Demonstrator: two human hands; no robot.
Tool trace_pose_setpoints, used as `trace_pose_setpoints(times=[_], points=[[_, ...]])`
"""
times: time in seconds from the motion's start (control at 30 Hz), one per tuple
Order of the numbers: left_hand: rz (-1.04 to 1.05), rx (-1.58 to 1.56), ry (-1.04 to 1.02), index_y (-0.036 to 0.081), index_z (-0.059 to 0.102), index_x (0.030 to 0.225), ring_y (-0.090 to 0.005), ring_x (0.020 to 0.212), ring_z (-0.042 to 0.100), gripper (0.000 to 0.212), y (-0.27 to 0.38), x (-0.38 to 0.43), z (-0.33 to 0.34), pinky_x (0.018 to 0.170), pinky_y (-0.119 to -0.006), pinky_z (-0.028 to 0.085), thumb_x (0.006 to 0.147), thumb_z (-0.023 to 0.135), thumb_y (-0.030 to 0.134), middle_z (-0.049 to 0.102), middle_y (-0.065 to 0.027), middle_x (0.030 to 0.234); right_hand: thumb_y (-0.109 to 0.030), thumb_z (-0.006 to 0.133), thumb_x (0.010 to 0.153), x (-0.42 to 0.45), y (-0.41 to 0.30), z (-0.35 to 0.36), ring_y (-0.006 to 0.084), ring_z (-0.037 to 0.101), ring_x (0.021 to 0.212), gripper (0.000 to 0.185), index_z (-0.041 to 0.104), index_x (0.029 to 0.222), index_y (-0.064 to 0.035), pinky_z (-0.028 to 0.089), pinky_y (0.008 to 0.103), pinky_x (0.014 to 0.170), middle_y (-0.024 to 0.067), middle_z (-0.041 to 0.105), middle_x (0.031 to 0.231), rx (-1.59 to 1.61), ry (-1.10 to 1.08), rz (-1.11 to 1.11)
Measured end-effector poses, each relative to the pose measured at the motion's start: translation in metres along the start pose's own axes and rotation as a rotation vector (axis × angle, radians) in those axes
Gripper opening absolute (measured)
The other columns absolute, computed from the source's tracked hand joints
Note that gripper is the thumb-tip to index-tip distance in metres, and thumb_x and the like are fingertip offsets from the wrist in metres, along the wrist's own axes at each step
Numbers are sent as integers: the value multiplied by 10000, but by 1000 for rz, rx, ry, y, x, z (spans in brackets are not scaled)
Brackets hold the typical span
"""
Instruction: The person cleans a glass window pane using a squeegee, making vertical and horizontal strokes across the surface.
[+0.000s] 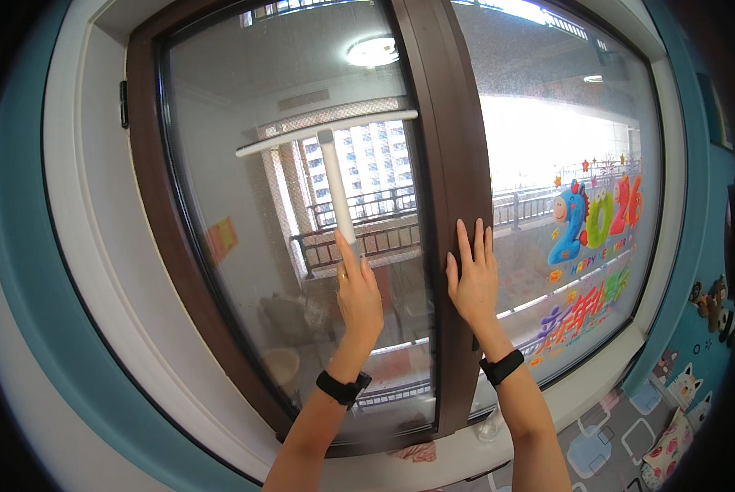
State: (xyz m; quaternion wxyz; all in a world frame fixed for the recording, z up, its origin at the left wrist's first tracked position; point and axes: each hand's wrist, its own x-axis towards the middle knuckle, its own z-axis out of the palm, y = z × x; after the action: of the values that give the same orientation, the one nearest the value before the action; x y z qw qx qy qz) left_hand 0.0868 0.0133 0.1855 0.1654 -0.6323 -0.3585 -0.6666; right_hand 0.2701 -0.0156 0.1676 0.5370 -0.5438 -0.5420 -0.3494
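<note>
My left hand (360, 295) is closed around the lower handle of a white window squeegee (336, 184), its index finger laid along the handle. The squeegee's long blade lies across the left window pane (220, 184), slightly tilted, its right end close to the brown frame. My right hand (475, 283) rests flat with fingers apart on the brown window frame (450, 154) between the two panes, holding nothing. A black band is on each wrist.
Colourful stickers (595, 221) cover part of the right pane. On the white sill (367, 470) lie a pink cloth (418, 453) and a clear bottle (489, 427), partly behind my right forearm. A patterned bedspread (588, 449) and a floral cushion (668, 449) are at lower right.
</note>
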Motion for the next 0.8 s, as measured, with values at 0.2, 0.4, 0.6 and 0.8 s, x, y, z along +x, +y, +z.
trace_pose_setpoints(times=[0.2,0.4,0.6,0.8], points=[[3,-61,-60,106,137,1540,-367,752,619,672,-13,-33,-14,622,-431,499,973,497,73,573,-215,971,-203,550,929,0,1,1,455,335,1351,580,366,1478,-168,380,496,1026,237,322,1498,-3,-5,4],[156,-106,114,37,175,1524,-359,895,611,622,-8,8,-34,788,-390,490,976,470,44,559,-268,1176,-204,556,924,0,-1,1,463,334,1347,587,365,1477,-159,375,499,1031,241,323,1495,-3,-8,-4],[96,-123,196,32,164,1521,-341,891,624,609,-1,125,-49,784,-399,477,989,455,92,589,-272,1120,-202,552,927,0,2,1,466,327,1349,582,365,1476,-154,369,503,1034,246,320,1494,-9,-6,-13],[75,-72,324,64,152,1523,-353,779,633,616,6,217,-59,720,-438,481,994,456,149,612,-209,840,-201,552,927,0,2,1,466,324,1350,580,368,1475,-152,368,503,1034,249,322,1491,-5,-17,-5]])
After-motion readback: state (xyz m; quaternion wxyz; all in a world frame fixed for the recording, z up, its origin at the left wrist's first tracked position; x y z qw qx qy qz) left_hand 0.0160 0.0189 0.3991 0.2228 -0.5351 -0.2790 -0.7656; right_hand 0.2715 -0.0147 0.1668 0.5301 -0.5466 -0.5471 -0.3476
